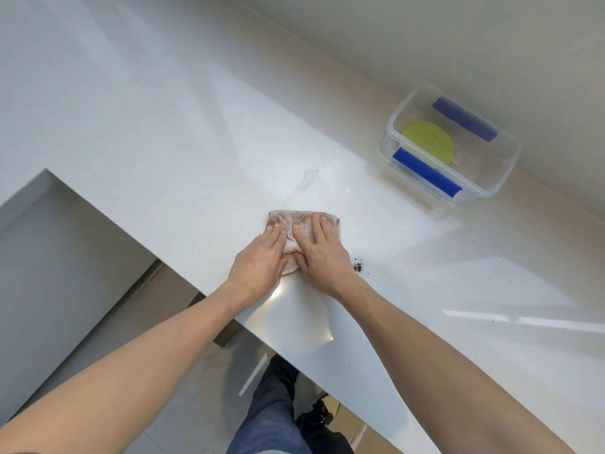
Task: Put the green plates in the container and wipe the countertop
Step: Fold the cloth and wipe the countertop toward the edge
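Note:
A stained pinkish cloth (296, 222) lies folded on the white countertop (183, 152) near its front edge. My left hand (258, 262) and my right hand (322, 253) both press flat on the cloth, fingers pointing away from me. A clear plastic container (491, 188) with blue clip handles stands at the back right by the wall. Green plates (427, 140) lie inside it. A small pile of dark crumbs (357, 266) sits on the countertop just right of my right hand.
A wet streak (304, 181) runs across the counter beyond the cloth. A few dark specks (501, 257) dot the surface to the right. The wall (425, 44) rises behind the counter. Below the front edge are the floor and my legs (278, 404).

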